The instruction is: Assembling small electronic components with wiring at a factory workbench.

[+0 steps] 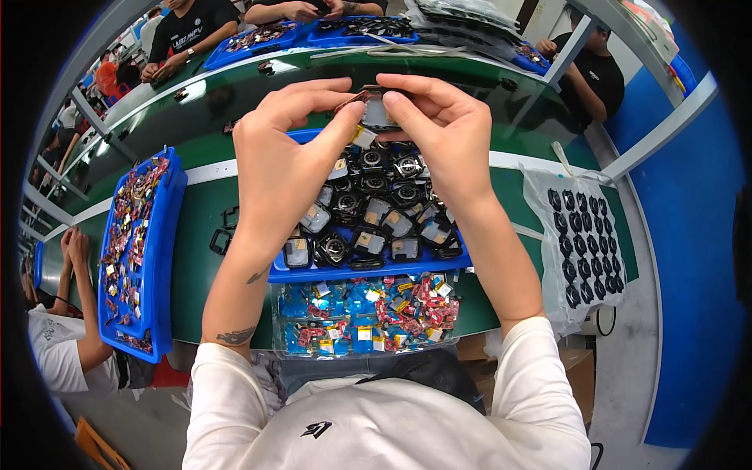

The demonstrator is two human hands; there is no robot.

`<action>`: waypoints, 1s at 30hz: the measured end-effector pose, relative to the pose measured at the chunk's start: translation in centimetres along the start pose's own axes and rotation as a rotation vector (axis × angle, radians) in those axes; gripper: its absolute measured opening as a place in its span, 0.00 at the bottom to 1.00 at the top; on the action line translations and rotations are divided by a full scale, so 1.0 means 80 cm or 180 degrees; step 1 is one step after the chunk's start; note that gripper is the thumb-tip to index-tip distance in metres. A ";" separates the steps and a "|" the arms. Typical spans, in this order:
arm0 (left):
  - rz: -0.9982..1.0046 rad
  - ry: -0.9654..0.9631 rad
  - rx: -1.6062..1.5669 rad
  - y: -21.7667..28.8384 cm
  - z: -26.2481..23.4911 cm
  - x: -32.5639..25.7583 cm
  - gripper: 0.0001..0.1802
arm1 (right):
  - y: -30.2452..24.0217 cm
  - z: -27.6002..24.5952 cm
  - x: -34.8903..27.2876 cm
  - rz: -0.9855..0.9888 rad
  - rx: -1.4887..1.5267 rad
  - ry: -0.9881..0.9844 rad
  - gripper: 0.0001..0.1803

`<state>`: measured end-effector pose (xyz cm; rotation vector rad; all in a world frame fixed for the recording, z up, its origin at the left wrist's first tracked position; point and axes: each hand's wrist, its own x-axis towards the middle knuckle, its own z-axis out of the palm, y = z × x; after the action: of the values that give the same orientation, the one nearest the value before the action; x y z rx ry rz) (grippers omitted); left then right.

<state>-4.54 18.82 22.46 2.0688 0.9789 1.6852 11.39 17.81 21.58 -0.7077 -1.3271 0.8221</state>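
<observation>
Both hands are holding one small square part (374, 110) just above the far edge of the blue tray (368, 270). The left hand (286, 149) and right hand (442, 129) are pinching it from opposite sides, equally near, its flat face lying level between the fingertips.

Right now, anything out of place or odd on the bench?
Mostly tidy. Two black frames lie loose on the green mat between the blue trays, outside any tray. Both hands hold one small part over the middle tray. No spill seen.
</observation>
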 end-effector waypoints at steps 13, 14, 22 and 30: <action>-0.1506 -0.0973 -0.2172 -0.005 0.000 0.000 0.11 | 0.005 0.005 -0.001 -0.0675 -0.0167 0.0423 0.04; -0.1513 -0.0942 -0.2123 -0.004 0.001 0.000 0.10 | 0.005 0.005 0.000 -0.0698 -0.0119 0.0411 0.05; -0.1309 -0.0514 -0.1736 -0.015 0.013 0.003 0.14 | -0.002 0.001 -0.001 -0.0548 -0.0212 0.0180 0.06; -0.1182 -0.0435 -0.1286 -0.016 -0.015 0.016 0.14 | 0.042 -0.104 0.062 -0.0079 -0.1065 0.0805 0.11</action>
<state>-6.00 20.39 22.91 1.6027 0.8333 1.3931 19.53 23.94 20.42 -1.0206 -1.2511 0.4744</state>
